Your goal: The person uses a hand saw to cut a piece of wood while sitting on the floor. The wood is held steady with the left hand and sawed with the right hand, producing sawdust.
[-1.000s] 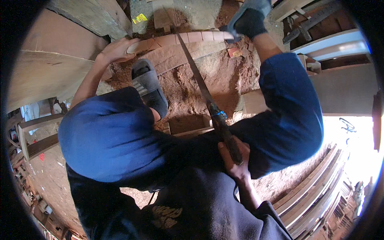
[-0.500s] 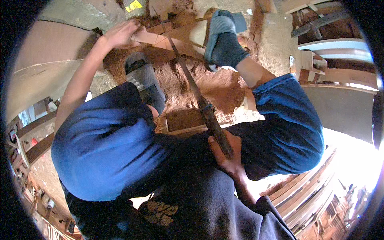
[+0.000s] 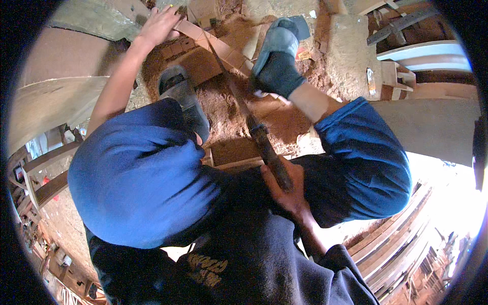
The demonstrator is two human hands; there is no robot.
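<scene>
My right hand point(image 3: 288, 185) is wrapped round the dark wooden handle of a straight-handled saw point(image 3: 239, 101), its long narrow blade seen almost edge-on. The blade reaches forward between my feet and crosses a light wooden strip point(image 3: 223, 49) marked with several cross lines. At the strip's far-left end, my left hand point(image 3: 158, 28) has its fingers and thumb about the wood, some fingers stretched out. The strip's other end lies by my right sandal point(image 3: 277, 46), which hides it in part. Whether the teeth touch the wood cannot be made out.
Reddish sawdust point(image 3: 218, 109) covers the ground between my feet. My left sandal point(image 3: 183, 96) stands near the strip. Small wood blocks point(image 3: 178, 48) lie beside the left hand. Boards point(image 3: 391, 239) are stacked at the lower right, and a large panel point(image 3: 432, 127) stands at right.
The saw and my right hand have shifted slightly left. My left hand has moved a little up and right with the strip's end, and my right foot has shifted left.
</scene>
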